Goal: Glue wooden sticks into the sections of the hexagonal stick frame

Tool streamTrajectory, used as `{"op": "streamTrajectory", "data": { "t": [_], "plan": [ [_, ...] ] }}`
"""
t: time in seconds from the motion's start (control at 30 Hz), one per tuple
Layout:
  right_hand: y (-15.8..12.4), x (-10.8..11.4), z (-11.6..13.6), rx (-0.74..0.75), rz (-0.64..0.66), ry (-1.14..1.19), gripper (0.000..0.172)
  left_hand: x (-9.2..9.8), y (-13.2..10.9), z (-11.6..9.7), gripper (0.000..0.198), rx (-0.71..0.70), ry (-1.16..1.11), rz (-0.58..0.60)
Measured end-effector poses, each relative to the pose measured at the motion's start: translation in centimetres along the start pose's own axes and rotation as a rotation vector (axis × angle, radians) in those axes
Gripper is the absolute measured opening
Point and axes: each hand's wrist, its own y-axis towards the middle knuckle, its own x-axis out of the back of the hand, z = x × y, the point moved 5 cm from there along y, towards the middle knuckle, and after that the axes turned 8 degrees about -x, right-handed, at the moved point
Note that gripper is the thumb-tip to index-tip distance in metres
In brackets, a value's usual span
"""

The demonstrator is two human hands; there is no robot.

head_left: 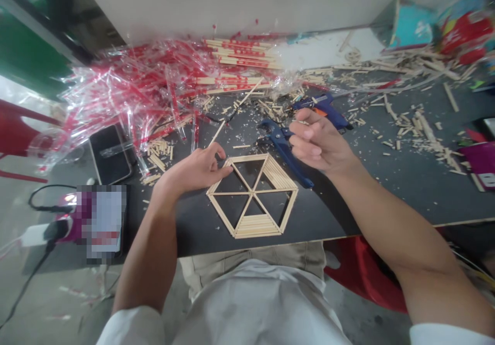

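A flat hexagonal frame of thin wooden sticks (pixel 258 227), with spokes meeting at its centre, lies near the table's front edge. Parallel sticks partly fill two of its sections. My left hand (pixel 193 168) is at the upper left side of the frame, its thumb touching the rim. Its fingers are curled, and a thin wooden stick (pixel 217 133) juts up from it. Raised right of the frame, my right hand (pixel 315 141) is pinched closed; whatever is between the fingertips is too small to name. Below it lies a blue-handled cutter (pixel 288 154).
A blue glue gun (pixel 328 109) lies behind my right hand. Red-printed clear wrappers (pixel 154 77) and wrapped sticks (pixel 243 53) pile up at the back left. Cut stick pieces (pixel 421 128) litter the right. A dark phone (pixel 110 154) and a power strip (pixel 65 229) are at left.
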Motion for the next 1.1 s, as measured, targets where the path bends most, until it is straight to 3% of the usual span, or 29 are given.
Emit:
{"op": "streamTrajectory", "data": {
  "t": [0.1,0.33,0.5,0.73,0.83,0.93,1.03,1.1],
  "plan": [
    [0.0,0.0,-0.3,-0.004,0.004,0.021,0.045,0.5,0.0,0.1,0.033,-0.015,0.004,-0.077],
    [0.1,0.9,-0.7,-0.008,-0.111,-0.005,0.055,1.9,0.0,0.3,0.034,0.038,0.154,-0.409],
    [0.2,0.9,-0.8,0.002,-0.16,-0.036,0.058,1.8,0.3,0.6,0.036,0.061,0.168,-0.489],
    [0.3,0.8,-1.1,0.047,-0.13,0.001,0.05,1.3,0.2,0.1,0.024,0.022,0.2,-0.591],
    [0.3,0.4,-1.1,0.058,-0.127,-0.017,0.049,0.8,0.1,-1.5,0.022,-0.107,0.176,-0.68],
    [0.2,-0.9,-1.2,0.03,-0.1,0.052,0.046,0.2,-0.2,-4.1,0.019,-0.354,0.073,-0.812],
    [0.0,-3.1,-1.8,-0.012,0.012,0.144,0.043,-0.9,-0.5,-6.7,0.012,-0.601,-0.062,-0.851],
    [-0.2,-4.3,-2.2,-0.024,0.105,0.178,0.04,-1.6,-0.8,-7.9,0.011,-0.681,-0.115,-0.862]
  ]
}}
